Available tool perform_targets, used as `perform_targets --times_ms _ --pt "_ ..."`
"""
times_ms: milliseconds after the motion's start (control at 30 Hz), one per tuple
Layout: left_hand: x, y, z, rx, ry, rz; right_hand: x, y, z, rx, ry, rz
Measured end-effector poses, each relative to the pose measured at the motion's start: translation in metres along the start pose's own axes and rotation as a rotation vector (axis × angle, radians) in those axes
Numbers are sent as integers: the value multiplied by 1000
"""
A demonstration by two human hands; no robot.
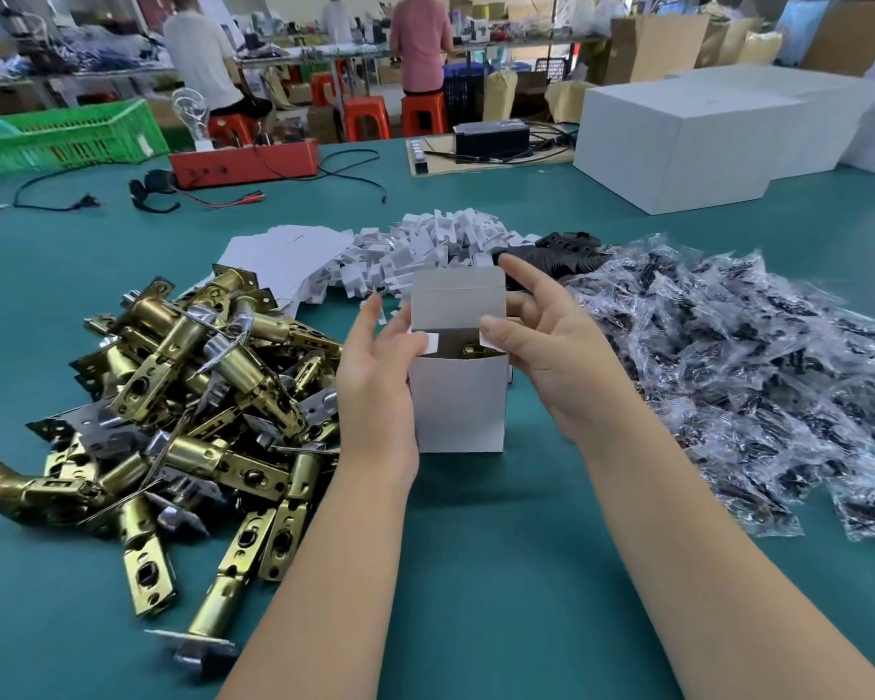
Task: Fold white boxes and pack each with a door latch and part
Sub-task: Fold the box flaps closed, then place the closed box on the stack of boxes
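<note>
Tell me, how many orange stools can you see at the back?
3: one under the seated person in white, one in the middle, one by the person in pink. More may be hidden behind.

No legible text, label, brand or number anywhere in view. The white box (458, 396) held between the hands is blank on every visible face, as are the flat box blanks (284, 260) and the large white cartons (688, 144) at the far right. The clear part bags (728, 376) show dark contents but any print is too blurred to read, and nothing on the background shelves resolves into letters.
</note>
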State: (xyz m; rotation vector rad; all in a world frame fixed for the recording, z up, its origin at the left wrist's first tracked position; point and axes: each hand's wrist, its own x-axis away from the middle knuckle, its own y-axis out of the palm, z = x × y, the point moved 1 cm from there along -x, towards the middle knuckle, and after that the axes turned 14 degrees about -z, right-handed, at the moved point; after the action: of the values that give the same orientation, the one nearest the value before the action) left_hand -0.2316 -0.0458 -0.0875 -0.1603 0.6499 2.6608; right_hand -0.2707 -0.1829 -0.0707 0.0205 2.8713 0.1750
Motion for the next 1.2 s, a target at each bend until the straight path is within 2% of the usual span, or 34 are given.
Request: perform_targets --times_ms 167,400,500,633,733,900,1000,1200 --pt "-1 4 5 -27 68 -8 1 3 2 -18 -168 -80" --pt "5 0 -2 -50 107 -169 4 -7 5 129 -118 -160" --pt "4 -1 -6 -161 132 -162 5 -7 4 210 -87 -139" --pt "0 -5 -5 -118 73 -127 5 -10 5 265 -117 -103" --pt "-2 -4 -6 -183 90 -82 6 -6 5 320 -139 -55" --pt "0 -2 1 -214 151 -91 5 4 4 400 -217 52" --pt "0 -1 4 -157 111 -105 5 9 1 427 -249 68" --pt "-2 -3 6 -74 30 -175 5 3 0 293 -199 10"
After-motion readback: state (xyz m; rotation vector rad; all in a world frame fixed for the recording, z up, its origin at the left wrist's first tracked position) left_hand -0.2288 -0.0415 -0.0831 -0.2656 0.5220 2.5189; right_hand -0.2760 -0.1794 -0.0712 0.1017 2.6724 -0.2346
